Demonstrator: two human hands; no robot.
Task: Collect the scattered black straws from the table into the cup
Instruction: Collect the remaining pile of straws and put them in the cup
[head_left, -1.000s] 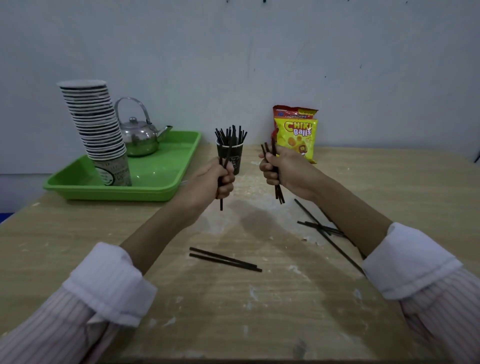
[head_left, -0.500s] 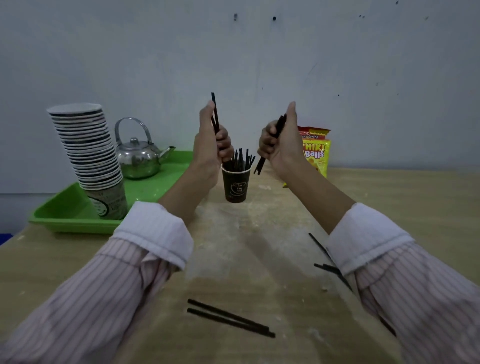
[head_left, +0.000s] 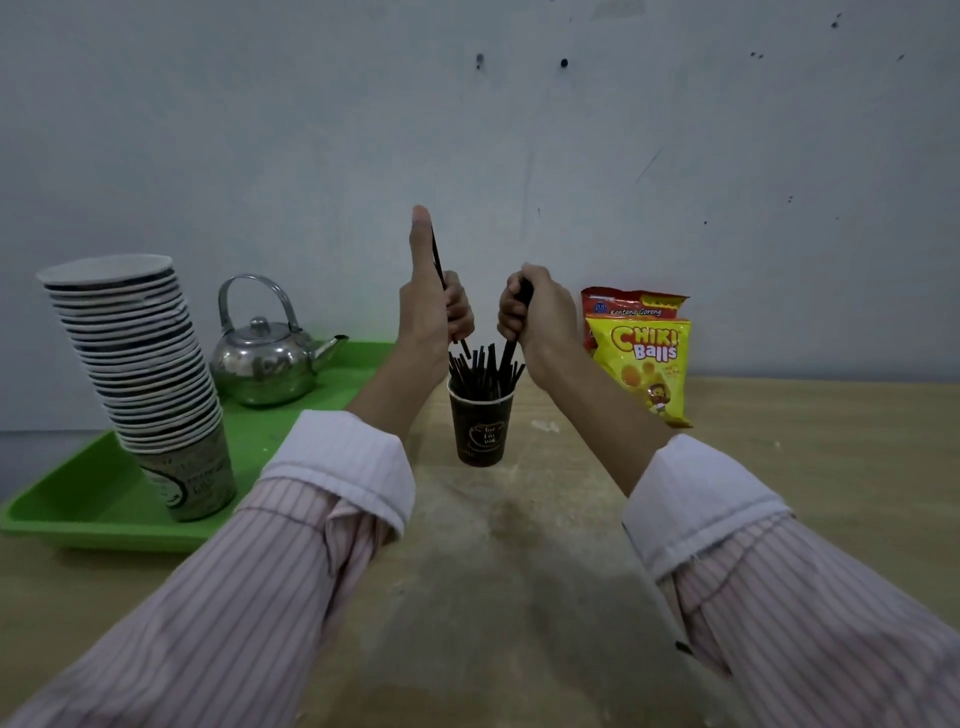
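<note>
Cup (head_left: 481, 431) — dark paper, tapered, upright mid-worktop (head_left: 810, 467), already bristling with thin stiff black straws (head_left: 480, 371).

Your left hand (head_left: 434, 306): grip closed on a straw, thumb raised, tip angled down toward the rim to drop in.

Your right hand (head_left: 540, 312): fisted round another few straws, ends entering the cup.

Snack bag (head_left: 641, 358) — glossy, just behind.

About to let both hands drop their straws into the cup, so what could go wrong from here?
1. The dark paper cup is light, already crowded with straws, and stands free; pushing more in could tip it.
2. The left hand holds its straw tilted above the rim; it may slide past.
3. The right hand works close to the snack bag and could knock it.
</note>
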